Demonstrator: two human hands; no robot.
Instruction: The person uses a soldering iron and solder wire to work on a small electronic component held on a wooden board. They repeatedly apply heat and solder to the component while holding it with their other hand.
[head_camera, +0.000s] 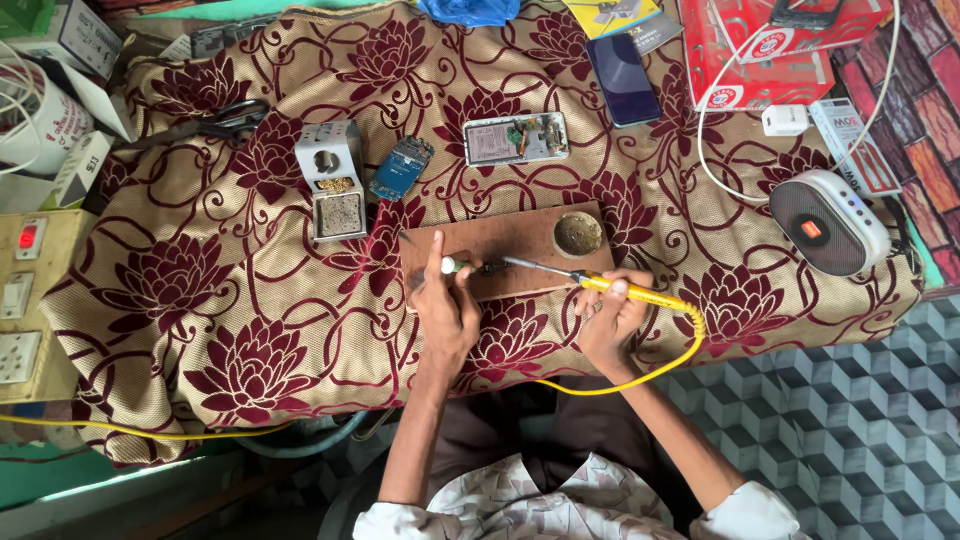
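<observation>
Sleeves lead to both hands over the board (500, 245). Right hand (610, 320) grips the yellow iron (600, 283), tip near a small part (455, 265) pinched by the left hand (445, 310). Soldering appears underway; opened phone (515, 138) lies apart, unassembled.

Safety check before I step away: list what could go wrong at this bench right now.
1. The soldering iron in the right hand has its tip close to the left hand fingers; a slip might burn them.
2. Its yellow cord trails over the lap and could snag.
3. The wooden board lies on patterned cloth, which may scorch.
</observation>
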